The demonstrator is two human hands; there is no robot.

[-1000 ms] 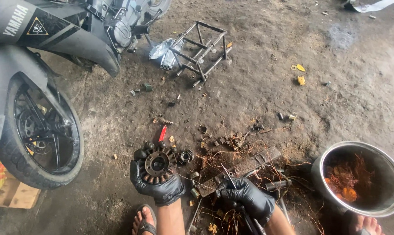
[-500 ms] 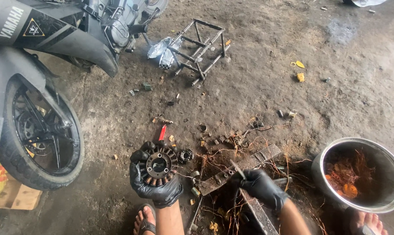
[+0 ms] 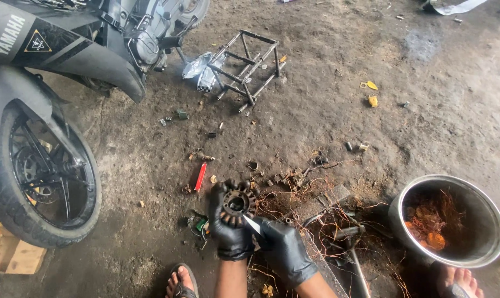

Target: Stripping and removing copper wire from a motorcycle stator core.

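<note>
A yellow-edged triangular sticker (image 3: 38,42) sits on the grey fairing of the motorcycle (image 3: 51,60) at upper left, beside white lettering; a flattened cardboard box (image 3: 7,254) with orange print lies under the front tyre (image 3: 46,176). Low in the middle, the left hand (image 3: 228,234), in a glossy black glove, has its fingers curled tight around a stator (image 3: 238,203), a round toothed metal core, dark and greasy, held just above the dirt floor (image 3: 327,110). The right hand (image 3: 285,248), also gloved, is closed on a small blade (image 3: 253,225) whose pale tip touches the stator's lower edge. Tangled copper wire (image 3: 316,221) litters the ground beside them. At right stands 1 dented steel bowl (image 3: 481,215) holding rusty-orange scraps. A red-handled tool (image 3: 199,176) lies near, and a welded bar frame (image 3: 247,66) stands farther off.
</note>
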